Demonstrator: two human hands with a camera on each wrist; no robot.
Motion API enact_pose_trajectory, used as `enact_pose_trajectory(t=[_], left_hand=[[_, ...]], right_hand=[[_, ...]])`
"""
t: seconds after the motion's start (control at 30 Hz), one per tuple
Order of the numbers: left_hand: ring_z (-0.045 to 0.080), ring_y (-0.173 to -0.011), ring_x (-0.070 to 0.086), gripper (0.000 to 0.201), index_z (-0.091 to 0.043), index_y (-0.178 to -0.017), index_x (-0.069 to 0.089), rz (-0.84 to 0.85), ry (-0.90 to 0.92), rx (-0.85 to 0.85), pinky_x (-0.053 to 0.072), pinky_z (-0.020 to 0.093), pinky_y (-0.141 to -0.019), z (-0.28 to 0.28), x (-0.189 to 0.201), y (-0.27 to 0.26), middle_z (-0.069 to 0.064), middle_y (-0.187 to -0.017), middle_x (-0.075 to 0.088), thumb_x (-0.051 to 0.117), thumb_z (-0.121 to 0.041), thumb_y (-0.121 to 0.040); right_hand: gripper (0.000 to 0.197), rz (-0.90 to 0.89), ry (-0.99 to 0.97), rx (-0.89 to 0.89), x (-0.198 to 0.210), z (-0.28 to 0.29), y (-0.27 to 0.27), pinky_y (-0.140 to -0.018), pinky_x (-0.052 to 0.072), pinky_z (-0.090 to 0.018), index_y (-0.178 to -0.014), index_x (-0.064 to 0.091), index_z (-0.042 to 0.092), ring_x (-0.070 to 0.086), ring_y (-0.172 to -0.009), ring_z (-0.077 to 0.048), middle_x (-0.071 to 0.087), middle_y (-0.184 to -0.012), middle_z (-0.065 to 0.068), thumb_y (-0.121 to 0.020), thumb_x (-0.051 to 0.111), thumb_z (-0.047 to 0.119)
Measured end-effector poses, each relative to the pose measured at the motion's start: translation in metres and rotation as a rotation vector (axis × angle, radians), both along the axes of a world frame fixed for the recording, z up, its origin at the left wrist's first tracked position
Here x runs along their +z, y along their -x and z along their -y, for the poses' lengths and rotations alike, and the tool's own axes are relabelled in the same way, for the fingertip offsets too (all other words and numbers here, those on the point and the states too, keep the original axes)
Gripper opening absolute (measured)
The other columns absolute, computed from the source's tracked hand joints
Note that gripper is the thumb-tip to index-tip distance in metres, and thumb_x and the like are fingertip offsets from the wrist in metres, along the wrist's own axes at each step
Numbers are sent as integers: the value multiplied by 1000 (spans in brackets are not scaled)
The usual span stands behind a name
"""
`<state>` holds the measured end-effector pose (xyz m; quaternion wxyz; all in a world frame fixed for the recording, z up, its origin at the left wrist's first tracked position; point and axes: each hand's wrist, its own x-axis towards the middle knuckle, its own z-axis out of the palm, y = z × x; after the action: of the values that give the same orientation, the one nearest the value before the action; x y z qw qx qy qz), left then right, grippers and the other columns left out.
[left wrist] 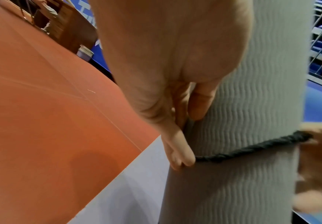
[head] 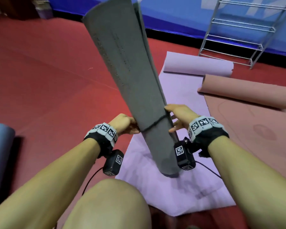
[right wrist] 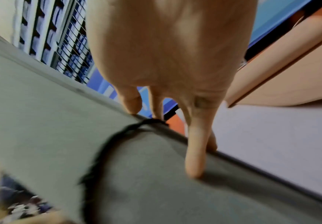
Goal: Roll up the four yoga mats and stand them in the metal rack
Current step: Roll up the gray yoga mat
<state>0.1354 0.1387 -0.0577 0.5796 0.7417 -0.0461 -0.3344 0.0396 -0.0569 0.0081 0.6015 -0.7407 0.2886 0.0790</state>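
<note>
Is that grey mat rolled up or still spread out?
Rolled up. The grey mat forms a tube standing tilted on the purple mat, with a black cord looped around it; its upper end flares loose.

Dark grey rolled foam yoga mat (head: 130,83), dotted lines printed down its face, a wavy ribbed texture up close, and a thin black twisted cord (head: 153,123) ringing it. Under it a pale lilac flat yoga mat (head: 180,187), plain. Beside that, a dusty pink half-rolled yoga mat (head: 248,91) with faint curved line markings. Floor's brick red vinyl (head: 48,71); silver metal rack (head: 238,30) against a bright blue wall barrier (head: 180,19). Wrist bands (head: 203,123) carry black-and-white square markers.
</note>
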Motion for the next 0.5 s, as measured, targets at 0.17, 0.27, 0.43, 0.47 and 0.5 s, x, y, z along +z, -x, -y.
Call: enact_pose_trajectory(t=[0.17, 0.27, 0.43, 0.47, 0.5], left_hand=[[23, -66, 64, 21, 11, -92, 66, 37, 110, 204, 60, 30, -69, -40, 14, -19, 22, -85, 66, 47, 2, -93], [25, -77, 65, 25, 10, -109, 64, 75, 160, 270, 59, 29, -69, -73, 28, -30, 19, -102, 66, 45, -2, -98], [25, -79, 71, 19, -11, -117, 60, 200, 78, 363, 60, 39, -66, -113, 58, -53, 5, -115, 60, 49, -13, -101], [23, -71, 72, 16, -7, -110, 61, 192, 57, 390, 61, 42, -67, -123, 65, -60, 9, -108, 62, 50, -8, -99], [26, -70, 73, 17, 0, -107, 62, 176, 81, 409, 61, 47, -71, -130, 73, -61, 16, -102, 65, 49, -3, -96]], right_hand=[[28, 101, 78, 139, 23, -43, -42, -69, 61, -49, -112, 67, 19, 58, -92, -18, 59, -108, 2, -95, 58, 41], [32, 184, 85, 170, 29, -75, -64, -76, 59, -53, -115, 66, 18, 55, -103, -23, 58, -119, -1, -97, 55, 42], [54, 264, 12, 199, 28, -120, -98, -86, 56, -53, -145, 44, 32, 56, -118, -24, 50, -141, 7, -95, 49, 51], [53, 244, -41, 194, 33, -127, -102, -84, 56, -55, -148, 40, 34, 57, -115, -27, 48, -142, 5, -98, 46, 50], [49, 234, -155, 182, 36, -132, -107, -79, 57, -57, -145, 42, 34, 60, -110, -33, 50, -140, -2, -100, 41, 51]])
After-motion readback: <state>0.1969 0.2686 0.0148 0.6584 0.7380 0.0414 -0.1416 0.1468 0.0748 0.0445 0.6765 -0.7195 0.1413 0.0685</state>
